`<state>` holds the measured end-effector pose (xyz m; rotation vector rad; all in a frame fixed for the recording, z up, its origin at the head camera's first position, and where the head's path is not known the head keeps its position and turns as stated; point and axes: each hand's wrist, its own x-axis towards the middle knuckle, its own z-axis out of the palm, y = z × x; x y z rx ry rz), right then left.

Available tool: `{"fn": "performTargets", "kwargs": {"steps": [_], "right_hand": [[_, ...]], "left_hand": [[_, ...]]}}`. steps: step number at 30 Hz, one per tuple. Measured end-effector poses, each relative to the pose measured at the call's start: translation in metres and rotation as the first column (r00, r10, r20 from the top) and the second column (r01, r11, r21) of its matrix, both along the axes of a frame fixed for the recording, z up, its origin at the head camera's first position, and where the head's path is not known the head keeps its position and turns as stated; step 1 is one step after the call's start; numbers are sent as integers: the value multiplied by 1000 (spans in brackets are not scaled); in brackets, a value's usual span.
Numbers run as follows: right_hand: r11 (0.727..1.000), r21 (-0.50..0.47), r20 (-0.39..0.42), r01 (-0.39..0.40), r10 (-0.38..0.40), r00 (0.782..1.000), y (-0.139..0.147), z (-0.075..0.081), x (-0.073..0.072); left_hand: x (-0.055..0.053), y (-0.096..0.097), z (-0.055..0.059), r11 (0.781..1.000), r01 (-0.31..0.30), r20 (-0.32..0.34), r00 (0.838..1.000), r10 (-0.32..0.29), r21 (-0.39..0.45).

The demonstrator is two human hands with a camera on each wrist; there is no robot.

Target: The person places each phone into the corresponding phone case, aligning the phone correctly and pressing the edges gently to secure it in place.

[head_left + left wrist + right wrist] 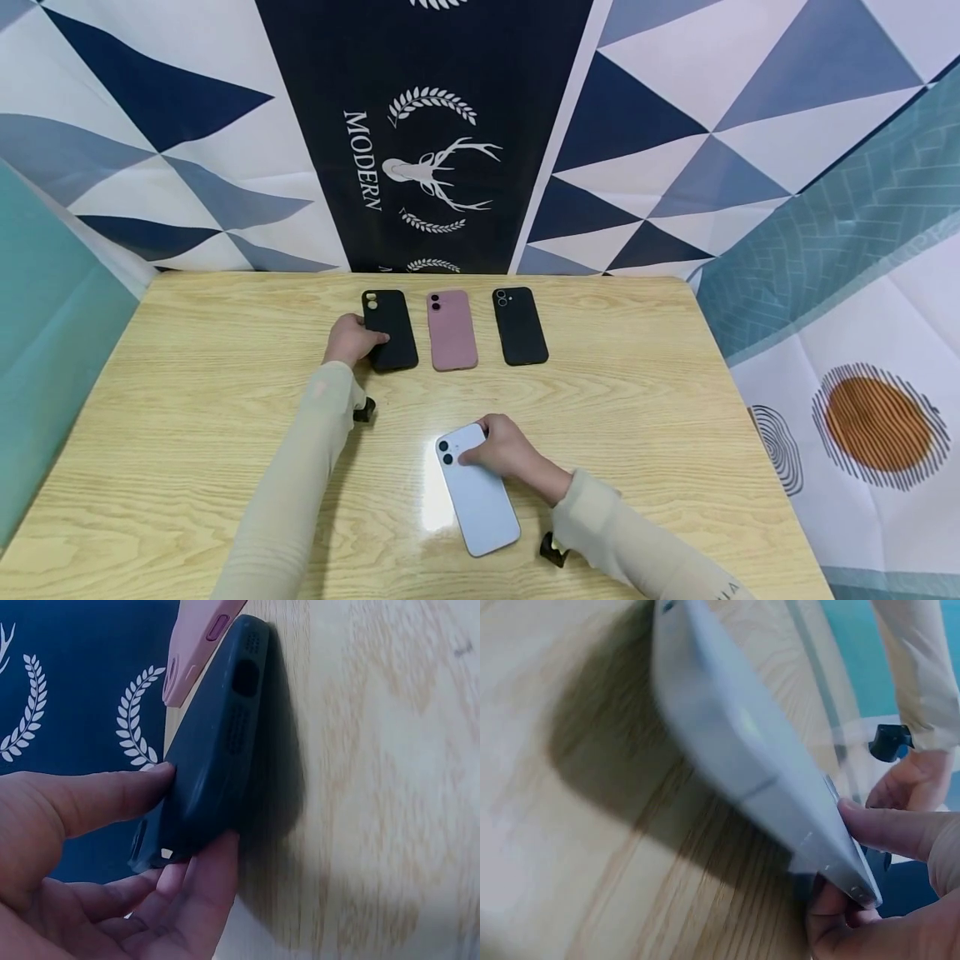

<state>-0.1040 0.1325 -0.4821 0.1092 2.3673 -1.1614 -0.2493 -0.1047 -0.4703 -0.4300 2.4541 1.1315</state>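
My left hand (351,340) pinches a black phone case (394,333) by its left side, thumb on the back face and fingers underneath. In the left wrist view the black case (214,742) is tilted, its port-side edge facing the camera and its shadow on the wood. Light wood colour shows through its camera cutouts in the head view. My right hand (504,448) grips a pale bluish-white phone (480,500) at its upper right corner, thumb beside the two camera lenses. From the right wrist, the phone (742,750) is tilted over the table with a shadow beneath it.
To the right of the black case lie a pink phone case (452,332) and a second black phone case (521,327), in a row near the back edge of the wooden table (637,400). Behind the table hangs a patterned cloth (450,167).
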Motion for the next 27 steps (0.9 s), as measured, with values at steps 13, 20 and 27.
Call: {"fn": "performTargets", "kwargs": {"steps": [13,20,27], "right_hand": [[934,-344,101,94,-62,993,1,5,-2],[931,-354,129,90,-46,991,2,3,-3],[910,-402,159,102,-41,986,8,-1,-5]], "left_hand": [[4,-8,1,994,-28,-3,1000,29,107],[2,-14,-6,966,-79,20,997,77,247],[2,-22,-9,928,-80,28,997,75,364]]}}
